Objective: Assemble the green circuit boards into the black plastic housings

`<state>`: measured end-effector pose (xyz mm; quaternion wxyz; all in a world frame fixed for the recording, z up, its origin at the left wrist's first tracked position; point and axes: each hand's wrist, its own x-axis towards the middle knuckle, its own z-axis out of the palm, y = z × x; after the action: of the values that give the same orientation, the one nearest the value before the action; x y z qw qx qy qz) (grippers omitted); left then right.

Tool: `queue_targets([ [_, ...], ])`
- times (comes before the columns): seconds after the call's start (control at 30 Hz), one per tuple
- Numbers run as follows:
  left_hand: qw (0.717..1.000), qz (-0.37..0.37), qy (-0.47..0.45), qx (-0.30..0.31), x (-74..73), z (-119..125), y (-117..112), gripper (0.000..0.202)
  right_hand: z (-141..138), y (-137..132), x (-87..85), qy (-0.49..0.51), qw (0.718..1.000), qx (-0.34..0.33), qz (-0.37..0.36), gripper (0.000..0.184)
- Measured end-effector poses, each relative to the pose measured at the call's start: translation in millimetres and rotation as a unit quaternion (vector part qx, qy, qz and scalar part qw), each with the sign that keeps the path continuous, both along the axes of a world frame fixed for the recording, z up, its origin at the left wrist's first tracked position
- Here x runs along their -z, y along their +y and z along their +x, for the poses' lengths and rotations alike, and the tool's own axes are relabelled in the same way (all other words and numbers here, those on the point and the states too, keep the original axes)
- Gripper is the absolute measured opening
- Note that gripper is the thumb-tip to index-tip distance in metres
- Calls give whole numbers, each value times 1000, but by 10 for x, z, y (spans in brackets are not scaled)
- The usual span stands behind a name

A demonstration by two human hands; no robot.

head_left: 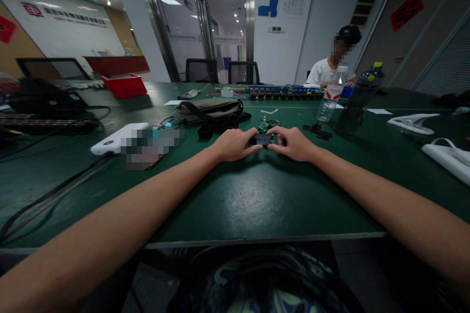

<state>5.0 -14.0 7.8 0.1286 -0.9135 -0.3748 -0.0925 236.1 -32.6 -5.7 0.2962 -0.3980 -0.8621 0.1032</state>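
Note:
Between my two hands is a small black rectangular plastic piece [263, 140], held just over the green table [235, 205]. My left hand [235, 144] pinches its left end with thumb and fingers. Its right end is gripped by my right hand [293, 143], fingers curled. Green circuit boards [270, 124] lie right behind the piece, partly hidden by my fingers. Black box-shaped parts [216, 127] sit beyond my left hand, and several flat black pieces [318, 131] lie to the right of my right hand.
A grey pouch [209, 109] lies behind the black boxes. On the left are a white device [119, 138] with a cable and a red bin [124, 86]. A water bottle [331, 95] and a dark bottle [358, 100] stand right. Across the table sits a person [326, 72].

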Motion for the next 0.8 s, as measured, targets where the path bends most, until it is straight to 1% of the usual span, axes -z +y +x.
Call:
queue_targets([
  [0.23,1000,-5,-4,2,-13,3,-12,49,-4,-2,0,4,1000,-1,5,28],
  [0.4,1000,-7,6,-1,-22,7,-22,50,-8,-7,-4,0,1000,2,2,31],
  [0.8,1000,-4,11,4,-5,-2,2,52,-11,-1,1,-2,1000,2,8,29],
])
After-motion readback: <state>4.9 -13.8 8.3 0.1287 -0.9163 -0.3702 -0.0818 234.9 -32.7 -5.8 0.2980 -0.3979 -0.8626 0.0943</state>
